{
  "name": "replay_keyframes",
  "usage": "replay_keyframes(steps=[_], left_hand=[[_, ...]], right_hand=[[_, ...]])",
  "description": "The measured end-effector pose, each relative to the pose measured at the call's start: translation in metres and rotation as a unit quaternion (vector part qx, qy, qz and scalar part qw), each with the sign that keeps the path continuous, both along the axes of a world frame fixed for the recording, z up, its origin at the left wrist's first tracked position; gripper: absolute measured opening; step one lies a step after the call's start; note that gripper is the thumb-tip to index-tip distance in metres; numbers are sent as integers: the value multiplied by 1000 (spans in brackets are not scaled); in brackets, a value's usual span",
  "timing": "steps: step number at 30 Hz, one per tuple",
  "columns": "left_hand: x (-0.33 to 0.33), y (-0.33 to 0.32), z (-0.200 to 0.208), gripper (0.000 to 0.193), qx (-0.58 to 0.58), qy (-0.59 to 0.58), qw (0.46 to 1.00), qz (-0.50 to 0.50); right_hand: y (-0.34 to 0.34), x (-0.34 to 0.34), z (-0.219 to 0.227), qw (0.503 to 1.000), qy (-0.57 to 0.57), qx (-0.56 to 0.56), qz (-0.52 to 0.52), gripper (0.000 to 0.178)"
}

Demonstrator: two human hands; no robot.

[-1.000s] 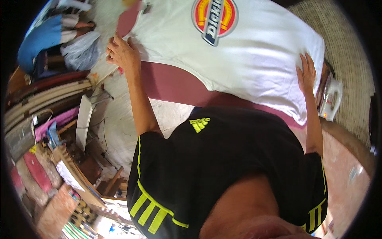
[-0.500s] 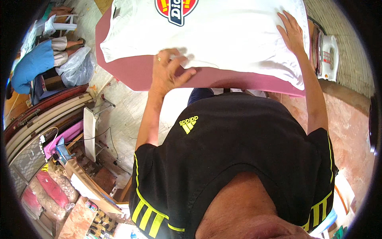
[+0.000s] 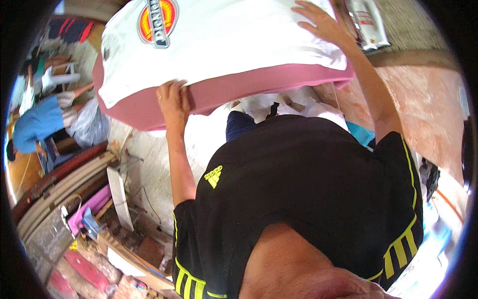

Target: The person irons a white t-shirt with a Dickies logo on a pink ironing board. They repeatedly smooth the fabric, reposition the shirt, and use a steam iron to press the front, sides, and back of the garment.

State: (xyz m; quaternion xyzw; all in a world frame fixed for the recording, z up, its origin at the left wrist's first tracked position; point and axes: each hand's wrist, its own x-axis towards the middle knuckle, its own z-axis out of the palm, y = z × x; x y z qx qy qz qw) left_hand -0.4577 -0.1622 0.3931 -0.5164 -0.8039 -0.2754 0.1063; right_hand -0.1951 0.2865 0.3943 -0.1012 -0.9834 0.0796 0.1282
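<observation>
A white T-shirt with a round red and yellow printed badge is spread over a padded pink ironing board. At its near edge, my left hand has its fingers bent down and pressed together on the border of the cloth. The fingertips themselves are partly hidden. Farther right, my right hand lies flat on the shirt with fingers spread. Just beyond that hand, past the board's right end, is a white clothes iron.
At the left, a person in a blue shirt bends beside a clear plastic bag. Long fabric rolls lie below them. A wooden box stands at lower left. White cloth hangs below the board's near edge.
My left hand's fingers have closed from a loose spread onto the shirt's near edge. My right hand stays flat on the shirt. The whole view has shifted, with the board now farther left.
</observation>
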Motion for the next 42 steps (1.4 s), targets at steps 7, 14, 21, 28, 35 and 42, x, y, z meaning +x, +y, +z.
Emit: replay_keyframes(steps=[7, 14, 21, 28, 35, 42], left_hand=[[30, 4, -29, 37, 149, -130, 958, 207], [16, 13, -19, 42, 145, -236, 928, 249], [27, 20, -10, 45, 80, -276, 899, 329], [3, -14, -29, 49, 44, -241, 928, 281], [14, -16, -21, 35, -4, -156, 938, 309], [33, -8, -13, 32, 34, -97, 954, 283]], right_hand=[[-95, 126, 10, 900, 153, -230, -336, 28], [-126, 129, 2, 838, 211, -291, -411, 26], [-120, 137, -3, 745, 214, -541, -327, 11], [-103, 160, -15, 796, 220, -483, -289, 7], [-117, 148, -3, 837, 221, -413, -282, 32], [-127, 147, 1, 924, 192, -192, -271, 17]])
